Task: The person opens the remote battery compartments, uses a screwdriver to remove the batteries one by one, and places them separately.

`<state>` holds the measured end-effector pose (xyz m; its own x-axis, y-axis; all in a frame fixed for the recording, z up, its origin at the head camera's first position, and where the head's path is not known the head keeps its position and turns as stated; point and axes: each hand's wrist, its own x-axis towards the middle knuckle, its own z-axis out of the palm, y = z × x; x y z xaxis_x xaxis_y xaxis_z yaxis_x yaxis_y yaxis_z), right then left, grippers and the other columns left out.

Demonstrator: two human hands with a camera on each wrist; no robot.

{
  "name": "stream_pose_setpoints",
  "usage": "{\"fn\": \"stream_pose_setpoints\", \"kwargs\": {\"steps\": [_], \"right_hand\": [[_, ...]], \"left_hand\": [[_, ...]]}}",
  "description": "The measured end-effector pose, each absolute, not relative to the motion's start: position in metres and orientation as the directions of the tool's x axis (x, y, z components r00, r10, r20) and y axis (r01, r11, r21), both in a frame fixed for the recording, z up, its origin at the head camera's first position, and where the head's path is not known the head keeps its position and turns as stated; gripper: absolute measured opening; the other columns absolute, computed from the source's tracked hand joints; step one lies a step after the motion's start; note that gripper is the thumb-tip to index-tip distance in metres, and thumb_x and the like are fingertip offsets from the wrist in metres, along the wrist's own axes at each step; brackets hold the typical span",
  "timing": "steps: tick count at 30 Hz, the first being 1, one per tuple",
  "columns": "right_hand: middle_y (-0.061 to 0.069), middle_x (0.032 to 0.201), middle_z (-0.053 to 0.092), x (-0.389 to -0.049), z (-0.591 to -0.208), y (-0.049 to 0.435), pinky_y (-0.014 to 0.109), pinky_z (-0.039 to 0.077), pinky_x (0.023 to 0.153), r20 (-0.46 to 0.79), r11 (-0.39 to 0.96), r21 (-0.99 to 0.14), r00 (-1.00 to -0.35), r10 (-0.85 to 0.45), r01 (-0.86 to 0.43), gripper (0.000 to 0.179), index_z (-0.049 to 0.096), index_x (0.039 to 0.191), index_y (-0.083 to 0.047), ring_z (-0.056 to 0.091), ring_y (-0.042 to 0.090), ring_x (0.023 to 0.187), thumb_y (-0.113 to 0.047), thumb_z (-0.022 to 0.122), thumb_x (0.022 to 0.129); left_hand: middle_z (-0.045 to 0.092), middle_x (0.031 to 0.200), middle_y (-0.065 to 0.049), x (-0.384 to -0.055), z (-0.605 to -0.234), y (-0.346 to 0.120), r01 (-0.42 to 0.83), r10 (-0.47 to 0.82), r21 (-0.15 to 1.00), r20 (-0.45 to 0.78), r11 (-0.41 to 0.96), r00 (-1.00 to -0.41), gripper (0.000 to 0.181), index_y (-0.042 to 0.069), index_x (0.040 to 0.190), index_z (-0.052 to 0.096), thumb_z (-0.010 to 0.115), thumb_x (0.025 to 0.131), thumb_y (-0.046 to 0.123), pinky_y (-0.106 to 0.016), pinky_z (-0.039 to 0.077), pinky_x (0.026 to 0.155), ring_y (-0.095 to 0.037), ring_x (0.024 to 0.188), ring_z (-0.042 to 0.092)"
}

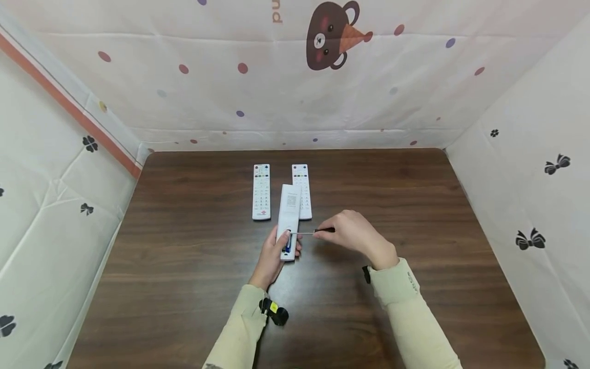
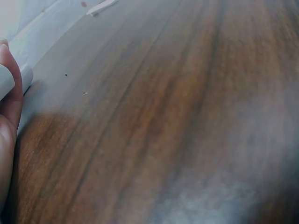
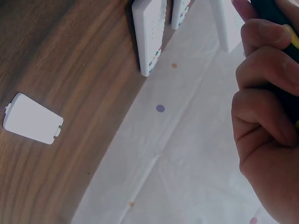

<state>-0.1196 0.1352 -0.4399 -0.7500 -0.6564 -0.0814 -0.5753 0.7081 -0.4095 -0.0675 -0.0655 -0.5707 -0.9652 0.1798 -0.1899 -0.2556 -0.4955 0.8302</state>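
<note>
My left hand (image 1: 267, 259) grips a white remote control (image 1: 289, 210), its back turned up, off the table. Low on that back the battery bay is uncovered, and a blue battery (image 1: 288, 245) shows inside. From the right, my right hand (image 1: 352, 231) holds a screwdriver (image 1: 324, 230) by its dark handle, the thin shaft reaching level to the bay beside my left thumb. In the right wrist view, fingers curl round the dark and yellow handle (image 3: 275, 14). The tip's exact contact cannot be made out. Only the edge of the left hand (image 2: 9, 112) shows in the left wrist view.
Two more white remotes lie buttons up: one at the left (image 1: 261, 192), the other (image 1: 301, 179) partly behind the held remote. A white battery cover (image 3: 32, 119) rests on the brown table (image 1: 184, 287). Patterned cloth (image 1: 276, 87) rises behind the table and along both sides.
</note>
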Motion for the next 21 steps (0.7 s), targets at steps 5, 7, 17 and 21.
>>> {"fn": "stream_pose_setpoints", "kwargs": {"steps": [5, 7, 17, 21], "right_hand": [[-0.012, 0.077, 0.066, -0.12, -0.442, 0.14, 0.018, 0.043, 0.052, -0.05, 0.675, -0.45, -0.739, -0.672, -0.584, 0.023, 0.073, 0.088, -0.02, 0.049, -0.004, 0.055, -0.039, 0.063, 0.081], [-0.012, 0.078, 0.067, -0.12, -0.443, 0.141, 0.018, 0.044, 0.055, -0.059, 0.677, -0.464, -0.742, -0.668, -0.572, 0.023, 0.073, 0.089, -0.021, 0.051, -0.005, 0.058, -0.04, 0.062, 0.081], [-0.013, 0.082, 0.066, -0.117, -0.449, 0.145, 0.019, 0.047, 0.061, -0.079, 0.665, -0.536, -0.753, -0.653, -0.52, 0.022, 0.072, 0.089, -0.022, 0.055, -0.006, 0.065, -0.039, 0.061, 0.082], [-0.013, 0.081, 0.066, -0.115, -0.452, 0.146, 0.019, 0.047, 0.061, -0.095, 0.662, -0.573, -0.764, -0.638, -0.482, 0.019, 0.072, 0.089, -0.022, 0.055, -0.005, 0.065, -0.037, 0.061, 0.083]], "left_hand": [[0.052, 0.109, -0.029, -0.068, -0.571, -0.065, -0.255, 0.177, 0.831, -0.191, -0.495, -0.966, 0.049, 0.008, 0.129, 0.035, 0.051, 0.09, 0.033, -0.037, 0.052, 0.069, -0.024, 0.078, 0.058], [0.051, 0.109, -0.03, -0.068, -0.571, -0.065, -0.257, 0.175, 0.827, -0.194, -0.5, -0.965, 0.049, 0.008, 0.129, 0.035, 0.052, 0.089, 0.033, -0.037, 0.052, 0.069, -0.024, 0.079, 0.058], [0.053, 0.108, -0.025, -0.067, -0.572, -0.065, -0.221, 0.148, 0.835, -0.169, -0.504, -0.975, 0.047, 0.009, 0.129, 0.035, 0.051, 0.09, 0.03, -0.036, 0.052, 0.068, -0.023, 0.079, 0.058], [0.05, 0.109, -0.029, -0.066, -0.573, -0.064, -0.183, 0.145, 0.838, -0.126, -0.514, -0.981, 0.046, 0.006, 0.129, 0.033, 0.049, 0.091, 0.027, -0.034, 0.052, 0.066, -0.022, 0.079, 0.058]]}}
